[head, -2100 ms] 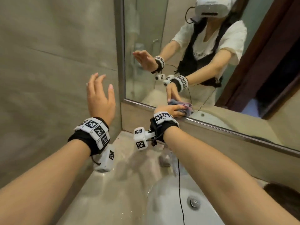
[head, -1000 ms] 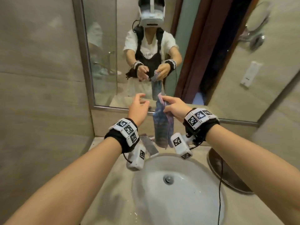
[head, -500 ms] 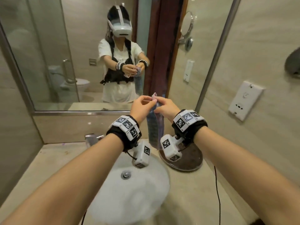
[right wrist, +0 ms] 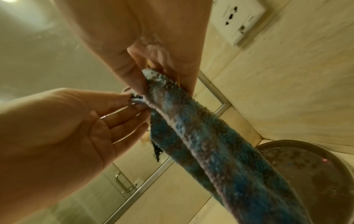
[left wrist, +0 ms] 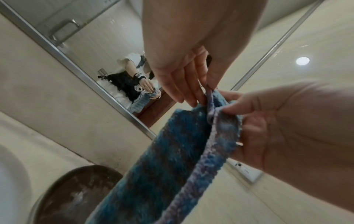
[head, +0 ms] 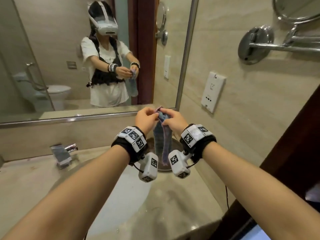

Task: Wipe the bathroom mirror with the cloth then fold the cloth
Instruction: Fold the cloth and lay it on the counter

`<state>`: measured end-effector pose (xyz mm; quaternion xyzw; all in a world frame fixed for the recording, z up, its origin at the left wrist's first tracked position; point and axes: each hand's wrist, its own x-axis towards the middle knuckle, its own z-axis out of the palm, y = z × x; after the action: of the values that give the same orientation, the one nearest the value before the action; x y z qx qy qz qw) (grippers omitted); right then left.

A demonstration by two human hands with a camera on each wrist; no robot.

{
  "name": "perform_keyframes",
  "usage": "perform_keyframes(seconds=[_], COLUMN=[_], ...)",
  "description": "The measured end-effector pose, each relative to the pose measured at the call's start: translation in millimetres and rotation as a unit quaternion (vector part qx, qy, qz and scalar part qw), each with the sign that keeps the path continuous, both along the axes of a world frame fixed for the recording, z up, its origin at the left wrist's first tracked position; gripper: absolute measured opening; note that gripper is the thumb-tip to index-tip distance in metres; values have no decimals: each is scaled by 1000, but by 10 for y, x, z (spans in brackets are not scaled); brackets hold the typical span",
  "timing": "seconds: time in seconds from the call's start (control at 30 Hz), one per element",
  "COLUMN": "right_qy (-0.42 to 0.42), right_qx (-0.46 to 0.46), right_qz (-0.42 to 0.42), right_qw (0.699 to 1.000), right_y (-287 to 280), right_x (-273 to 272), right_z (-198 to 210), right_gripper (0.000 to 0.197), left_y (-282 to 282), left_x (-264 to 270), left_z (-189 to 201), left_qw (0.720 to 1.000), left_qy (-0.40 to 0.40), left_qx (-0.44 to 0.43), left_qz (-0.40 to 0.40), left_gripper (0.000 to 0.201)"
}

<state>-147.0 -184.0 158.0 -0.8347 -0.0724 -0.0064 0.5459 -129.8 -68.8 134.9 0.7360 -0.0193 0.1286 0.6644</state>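
A blue and purple terry cloth (head: 162, 144) hangs down in a long narrow bunch between my two hands, in front of the lower right corner of the bathroom mirror (head: 69, 58). My left hand (head: 146, 118) pinches its top edge between thumb and fingertips. My right hand (head: 172, 119) grips the same top edge just beside it. In the left wrist view the left fingers (left wrist: 184, 91) pinch the cloth (left wrist: 172, 151) next to the right hand (left wrist: 268, 121). In the right wrist view the cloth (right wrist: 210, 144) hangs from the right hand (right wrist: 153, 60), with the left hand (right wrist: 76, 121) pinching it.
A round dark dish (head: 161, 168) sits on the counter under the cloth's lower end. The white basin (head: 124, 193) and chrome tap (head: 62, 155) lie to the left. A wall socket (head: 213, 91) and chrome fittings (head: 256, 44) are on the right wall, with a dark door frame (head: 294, 144) beyond.
The right hand took the cloth off the mirror's lower edge and carried it right, over the dark dish. The left hand came in and pinched its top edge. My view swung right.
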Motion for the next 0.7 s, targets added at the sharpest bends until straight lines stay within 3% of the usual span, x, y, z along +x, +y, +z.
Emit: perform_keyframes(seconds=[0.1, 0.3, 0.4, 0.5, 0.6, 0.7], right_qy=[-1, 21, 33, 19, -25, -57], right_qx=[39, 70, 81, 22, -38, -67], right_qz=[-40, -132, -161, -104, -17, 10], right_qw=[998, 989, 983, 994, 999, 996], right_y=[-162, -409, -526, -514, -354, -207], right_x=[3, 32, 96, 120, 112, 196], right_z=[-62, -137, -202, -235, -234, -241], right_gripper=[57, 31, 37, 33, 42, 38], left_y=[-130, -230, -160, -113, -65, 45], left_x=[23, 163, 204, 210, 205, 192], left_z=[-15, -24, -44, -24, 27, 85], left_qw=[999, 992, 993, 990, 984, 978], left_qy=[0, 67, 81, 72, 72, 83], left_qx=[-36, -85, -63, -21, 13, 7], left_qz=[-29, -63, -62, -118, -162, -194], left_gripper=[12, 26, 27, 27, 24, 25])
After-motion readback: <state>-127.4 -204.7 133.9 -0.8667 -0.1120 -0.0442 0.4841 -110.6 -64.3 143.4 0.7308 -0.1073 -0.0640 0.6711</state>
